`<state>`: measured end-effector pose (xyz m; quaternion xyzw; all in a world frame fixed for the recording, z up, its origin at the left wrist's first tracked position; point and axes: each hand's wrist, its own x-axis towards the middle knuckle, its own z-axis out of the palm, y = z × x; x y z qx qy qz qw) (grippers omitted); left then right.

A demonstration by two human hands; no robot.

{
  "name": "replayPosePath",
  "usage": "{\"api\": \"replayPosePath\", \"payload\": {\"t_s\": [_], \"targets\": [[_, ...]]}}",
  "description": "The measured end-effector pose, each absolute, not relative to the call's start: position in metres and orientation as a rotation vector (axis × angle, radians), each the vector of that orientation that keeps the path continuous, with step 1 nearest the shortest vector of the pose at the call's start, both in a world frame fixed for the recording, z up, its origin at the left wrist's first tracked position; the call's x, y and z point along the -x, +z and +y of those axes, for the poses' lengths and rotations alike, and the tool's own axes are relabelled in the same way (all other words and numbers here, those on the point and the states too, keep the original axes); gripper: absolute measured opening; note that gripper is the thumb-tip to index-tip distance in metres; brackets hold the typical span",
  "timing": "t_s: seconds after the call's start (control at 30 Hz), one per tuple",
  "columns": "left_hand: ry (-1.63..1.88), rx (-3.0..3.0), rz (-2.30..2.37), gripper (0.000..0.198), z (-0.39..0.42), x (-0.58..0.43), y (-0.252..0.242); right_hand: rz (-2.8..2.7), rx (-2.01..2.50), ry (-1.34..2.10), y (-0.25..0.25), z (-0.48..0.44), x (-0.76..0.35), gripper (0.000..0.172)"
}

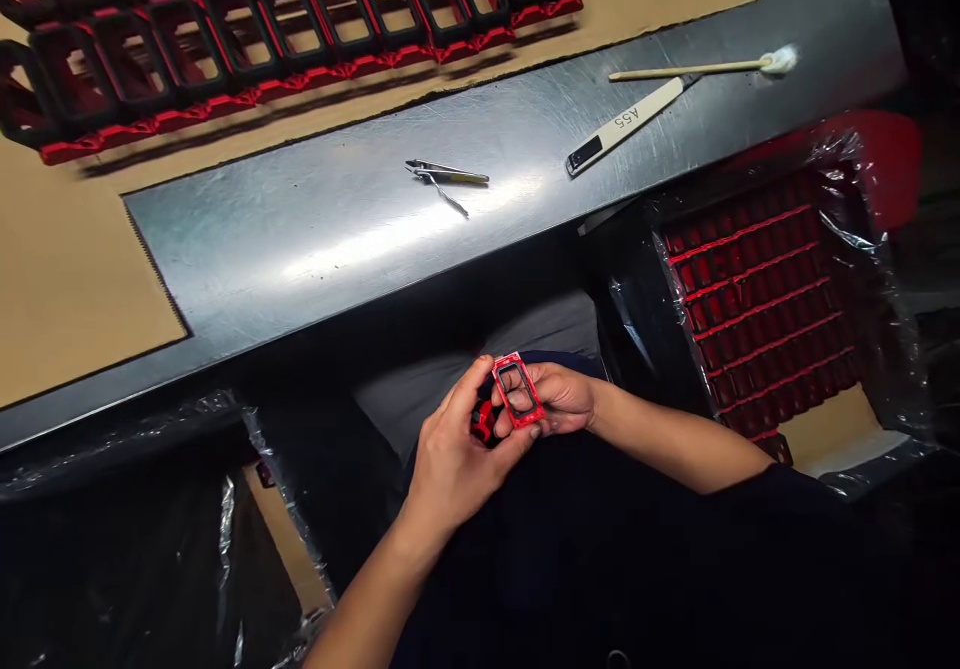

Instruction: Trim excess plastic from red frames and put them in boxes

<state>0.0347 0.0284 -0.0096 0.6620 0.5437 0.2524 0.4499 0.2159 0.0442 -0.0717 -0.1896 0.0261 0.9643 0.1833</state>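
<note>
A small red rectangular frame (529, 386) with a dark inner rim is tilted up over my lap. My left hand (454, 454) grips it, index finger by its top left corner and thumb at its bottom edge. Behind it and along its right side is my right hand (562, 399), its curled fingers showing through the opening and apparently supporting the frame. A second red and black piece (484, 419) lies within the curve of my left hand; its full shape is hidden.
On the metal bench (360, 239) lie nail clippers (446, 177), a cream-handled knife marked A55 (626, 127) and a swab stick (690, 71). Rows of red and black frames (285, 24) stand on cardboard (67, 259). A plastic-lined box (765, 299) with more red pieces is at right, another lined box (285, 539) lower left.
</note>
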Motion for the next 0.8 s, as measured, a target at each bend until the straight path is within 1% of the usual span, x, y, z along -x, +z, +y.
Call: {"api": "replayPosePath", "payload": {"t_s": [0.1,0.23,0.33,0.43,0.53,0.6,0.63,0.67,0.7,0.8], "targets": [[0.647,-1.608,1.336,0.072,0.029,-0.033,-0.009,0.032,0.555,2.726,-0.071,0.047,-0.215,0.03],[0.754,-1.532,1.203,0.072,0.03,-0.029,-0.011,-0.041,0.567,2.768,-0.062,0.052,-0.208,0.037],[0.916,-1.449,1.129,0.075,0.023,-0.017,-0.009,-0.194,0.634,2.79,-0.05,0.058,-0.193,0.037],[1.114,-1.303,1.123,0.076,0.004,0.017,-0.001,-0.315,0.693,2.839,-0.042,0.066,-0.175,0.039],[1.303,-0.999,1.369,0.081,-0.031,0.081,0.006,-0.402,0.88,2.854,-0.044,0.072,-0.163,0.036],[1.446,-0.669,1.67,0.094,-0.058,0.134,0.001,-0.477,1.077,2.795,-0.049,0.074,-0.16,0.032],[1.424,-0.471,1.841,0.098,-0.071,0.16,-0.006,-0.504,1.169,2.758,-0.052,0.074,-0.16,0.031],[1.311,-0.253,2.018,0.094,-0.083,0.186,-0.017,-0.52,1.25,2.719,-0.055,0.074,-0.161,0.031],[1.235,-0.131,2.094,0.083,-0.093,0.209,-0.031,-0.528,1.319,2.682,-0.057,0.074,-0.161,0.031],[1.008,0.138,2.181,0.041,-0.109,0.26,-0.083,-0.534,1.457,2.596,-0.06,0.074,-0.162,0.034]]}}
